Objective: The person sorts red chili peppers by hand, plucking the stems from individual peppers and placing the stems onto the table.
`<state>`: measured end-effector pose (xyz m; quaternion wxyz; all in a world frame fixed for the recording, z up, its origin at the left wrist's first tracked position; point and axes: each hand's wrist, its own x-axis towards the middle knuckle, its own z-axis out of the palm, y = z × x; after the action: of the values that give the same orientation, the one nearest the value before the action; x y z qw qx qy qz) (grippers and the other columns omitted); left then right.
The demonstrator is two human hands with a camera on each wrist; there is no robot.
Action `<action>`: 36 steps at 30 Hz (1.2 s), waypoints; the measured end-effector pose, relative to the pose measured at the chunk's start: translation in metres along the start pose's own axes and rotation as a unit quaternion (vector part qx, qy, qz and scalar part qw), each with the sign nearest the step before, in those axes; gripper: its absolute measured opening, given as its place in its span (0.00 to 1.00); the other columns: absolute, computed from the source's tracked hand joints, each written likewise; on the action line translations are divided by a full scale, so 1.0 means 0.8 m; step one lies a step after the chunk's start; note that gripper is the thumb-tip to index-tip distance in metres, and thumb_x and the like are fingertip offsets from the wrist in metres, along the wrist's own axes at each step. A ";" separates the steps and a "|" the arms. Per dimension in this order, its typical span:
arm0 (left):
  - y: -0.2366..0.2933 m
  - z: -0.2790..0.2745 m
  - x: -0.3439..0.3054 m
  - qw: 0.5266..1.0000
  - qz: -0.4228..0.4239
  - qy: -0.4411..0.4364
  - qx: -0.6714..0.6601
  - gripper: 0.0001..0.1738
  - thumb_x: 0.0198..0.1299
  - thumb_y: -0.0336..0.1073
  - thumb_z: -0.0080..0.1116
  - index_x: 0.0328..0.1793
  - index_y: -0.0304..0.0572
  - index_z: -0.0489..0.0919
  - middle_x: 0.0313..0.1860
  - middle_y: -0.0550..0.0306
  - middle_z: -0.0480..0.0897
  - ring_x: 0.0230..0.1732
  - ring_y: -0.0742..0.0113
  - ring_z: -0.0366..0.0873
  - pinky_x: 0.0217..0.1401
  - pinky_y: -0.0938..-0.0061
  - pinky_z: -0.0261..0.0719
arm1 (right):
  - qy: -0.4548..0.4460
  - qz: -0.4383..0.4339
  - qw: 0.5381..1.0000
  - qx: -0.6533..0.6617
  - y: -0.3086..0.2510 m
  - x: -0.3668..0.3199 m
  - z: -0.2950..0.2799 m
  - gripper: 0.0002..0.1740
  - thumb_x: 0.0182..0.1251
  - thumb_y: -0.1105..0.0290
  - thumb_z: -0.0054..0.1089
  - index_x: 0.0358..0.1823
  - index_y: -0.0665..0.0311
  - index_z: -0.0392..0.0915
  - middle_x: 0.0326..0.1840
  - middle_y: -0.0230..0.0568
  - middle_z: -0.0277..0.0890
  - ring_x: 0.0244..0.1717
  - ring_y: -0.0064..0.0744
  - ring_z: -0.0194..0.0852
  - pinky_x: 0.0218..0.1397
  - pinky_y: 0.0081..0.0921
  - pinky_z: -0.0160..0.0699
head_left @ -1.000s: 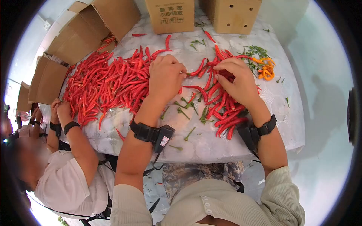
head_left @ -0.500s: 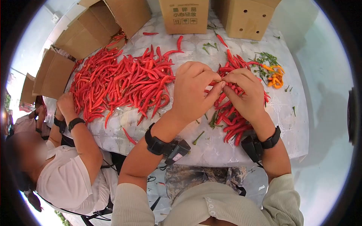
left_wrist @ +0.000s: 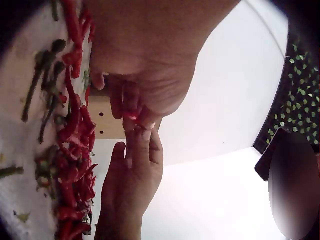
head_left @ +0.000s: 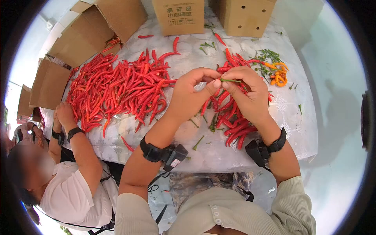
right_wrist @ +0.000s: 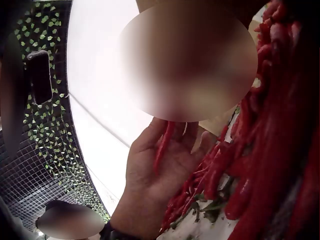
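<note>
In the head view my left hand [head_left: 190, 96] and right hand [head_left: 248, 94] meet fingertip to fingertip over the table. The left hand pinches a red chili pepper [right_wrist: 165, 147]; the right wrist view shows it lying along the palm. Between the right thumb and fingers is a green stem [head_left: 230, 80], pointing right. In the left wrist view, the right hand's fingertips touch the left ones. Below the hands lies a smaller heap of red chilies [head_left: 235, 121], partly hidden by the right hand.
A large chili heap [head_left: 117, 86] spreads to the left. Loose stems [head_left: 198, 143] lie nearby, with orange peppers [head_left: 279, 74] at right. Cardboard boxes [head_left: 178, 17] stand along the back. Another person's hands [head_left: 64, 113] are at the table's left edge.
My left hand has moved right from near the large heap to meet the right hand. A green stem now shows at the right fingertips. The head view has shifted slightly back and forth.
</note>
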<state>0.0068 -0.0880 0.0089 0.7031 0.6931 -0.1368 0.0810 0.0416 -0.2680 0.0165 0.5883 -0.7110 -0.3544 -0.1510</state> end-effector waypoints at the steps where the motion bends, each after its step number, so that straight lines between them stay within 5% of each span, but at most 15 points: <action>1: 0.000 -0.001 0.000 1.000 -0.008 -0.004 -0.011 0.10 0.66 0.33 0.63 0.48 0.35 0.81 0.41 0.60 0.84 0.44 0.75 0.79 0.52 0.76 0.77 | 0.002 -0.009 1.000 -0.021 -0.001 0.001 -0.002 0.09 0.60 0.79 0.67 0.42 0.64 0.83 0.41 0.39 0.81 0.42 0.30 0.79 0.45 0.25 0.78; 5: 0.002 0.002 0.000 0.999 -0.001 -0.017 -0.047 0.11 0.64 0.33 0.64 0.48 0.34 0.81 0.42 0.60 0.84 0.45 0.75 0.79 0.53 0.76 0.76 | 0.017 -0.019 0.997 -0.066 -0.002 0.002 -0.003 0.09 0.58 0.74 0.69 0.40 0.62 0.83 0.39 0.39 0.80 0.42 0.35 0.79 0.48 0.30 0.76; 17: -0.002 0.000 -0.004 0.999 0.010 -0.041 -0.031 0.10 0.64 0.31 0.64 0.49 0.35 0.80 0.43 0.62 0.83 0.46 0.75 0.77 0.56 0.76 0.74 | -0.054 0.053 0.997 -0.003 -0.006 0.006 -0.014 0.07 0.64 0.68 0.67 0.38 0.63 0.82 0.35 0.34 0.78 0.39 0.27 0.76 0.44 0.24 0.72; 20: 0.008 -0.001 -0.004 0.999 0.006 -0.047 -0.011 0.10 0.63 0.31 0.65 0.48 0.35 0.81 0.42 0.61 0.83 0.47 0.75 0.78 0.56 0.76 0.74 | -0.075 0.194 0.958 0.198 -0.003 0.005 -0.017 0.08 0.67 0.68 0.66 0.41 0.64 0.82 0.36 0.31 0.79 0.37 0.22 0.75 0.41 0.19 0.73; 23: 0.006 -0.012 -0.001 0.997 0.048 -0.019 0.064 0.10 0.62 0.31 0.66 0.47 0.36 0.82 0.40 0.61 0.83 0.47 0.76 0.78 0.56 0.75 0.75 | 0.040 0.243 0.922 0.297 0.008 0.011 -0.027 0.08 0.68 0.68 0.65 0.43 0.64 0.81 0.36 0.29 0.79 0.34 0.19 0.74 0.38 0.17 0.73; 25: 0.015 -0.021 0.001 0.984 0.063 0.066 0.150 0.09 0.62 0.30 0.66 0.47 0.37 0.82 0.42 0.61 0.83 0.47 0.74 0.78 0.55 0.76 0.75 | 0.130 0.234 0.940 0.211 0.027 0.016 -0.043 0.09 0.67 0.69 0.65 0.45 0.64 0.81 0.36 0.31 0.79 0.35 0.19 0.75 0.39 0.20 0.75; 27: 0.020 -0.039 0.004 0.930 0.095 0.165 0.314 0.09 0.61 0.30 0.67 0.47 0.40 0.83 0.43 0.60 0.84 0.46 0.71 0.80 0.54 0.75 0.76 | 0.191 0.208 0.958 0.042 0.037 0.021 -0.062 0.10 0.65 0.69 0.66 0.45 0.64 0.80 0.37 0.32 0.80 0.36 0.21 0.76 0.41 0.22 0.76; 30: 0.036 -0.077 0.006 0.767 0.080 0.287 0.568 0.13 0.54 0.35 0.69 0.47 0.47 0.84 0.45 0.56 0.85 0.45 0.60 0.81 0.54 0.67 0.76 | 0.244 0.196 0.944 -0.108 0.069 0.021 -0.083 0.15 0.59 0.68 0.69 0.46 0.64 0.81 0.39 0.37 0.81 0.39 0.28 0.79 0.46 0.27 0.78; 33: 0.037 -0.109 0.001 0.588 0.083 0.352 0.723 0.19 0.48 0.38 0.71 0.48 0.49 0.84 0.46 0.54 0.84 0.49 0.53 0.78 0.57 0.59 0.74 | 0.183 0.169 0.929 -0.272 0.075 0.017 -0.082 0.20 0.54 0.65 0.73 0.48 0.62 0.82 0.43 0.43 0.81 0.43 0.39 0.81 0.52 0.35 0.78; 34: 0.037 -0.111 0.000 0.567 0.064 0.374 0.731 0.22 0.45 0.37 0.71 0.50 0.49 0.83 0.46 0.54 0.82 0.54 0.52 0.76 0.59 0.57 0.72 | 0.140 0.144 0.936 -0.290 0.074 0.015 -0.079 0.21 0.54 0.65 0.73 0.50 0.62 0.82 0.45 0.44 0.81 0.44 0.42 0.81 0.53 0.37 0.77; 36: 0.030 -0.117 0.003 0.616 0.100 0.372 0.688 0.22 0.46 0.38 0.71 0.51 0.48 0.83 0.46 0.53 0.82 0.55 0.52 0.75 0.61 0.57 0.71 | 0.050 0.090 0.941 -0.321 0.067 0.011 -0.064 0.23 0.54 0.64 0.73 0.52 0.60 0.81 0.48 0.46 0.80 0.47 0.47 0.80 0.55 0.40 0.76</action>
<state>0.0096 0.0056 0.0321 -0.0010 0.8663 0.1636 0.4720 0.0949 -0.3161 -0.0036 0.3566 -0.8827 -0.1920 -0.2385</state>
